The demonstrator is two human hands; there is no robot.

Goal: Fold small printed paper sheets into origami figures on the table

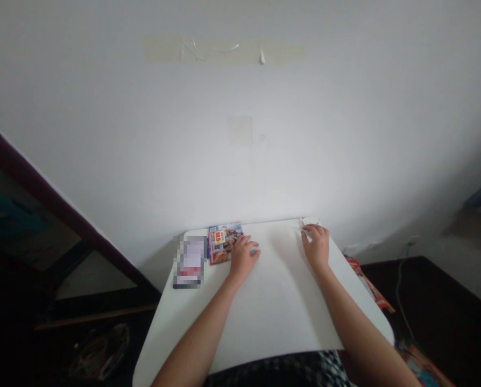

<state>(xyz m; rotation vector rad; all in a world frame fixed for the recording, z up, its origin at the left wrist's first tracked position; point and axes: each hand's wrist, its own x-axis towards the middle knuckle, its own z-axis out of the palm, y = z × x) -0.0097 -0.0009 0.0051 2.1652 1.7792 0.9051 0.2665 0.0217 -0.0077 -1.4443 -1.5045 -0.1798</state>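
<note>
Your left hand (243, 258), fingers parted and released, lies at the right side of the colourful packet (221, 248), which sits by the far edge of the surface (281, 306), near its left corner. Your right hand (317, 250) bends its fingers at a white scrap (310, 221) in the far right corner (whether they grasp it cannot be told). A phone (191, 260) lies by the left edge

Yellowed tape strip (223, 52) on white wall (345, 134)

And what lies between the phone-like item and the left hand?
A colourful printed packet lies between them in the head view, partly overlapped by the left hand.
</note>
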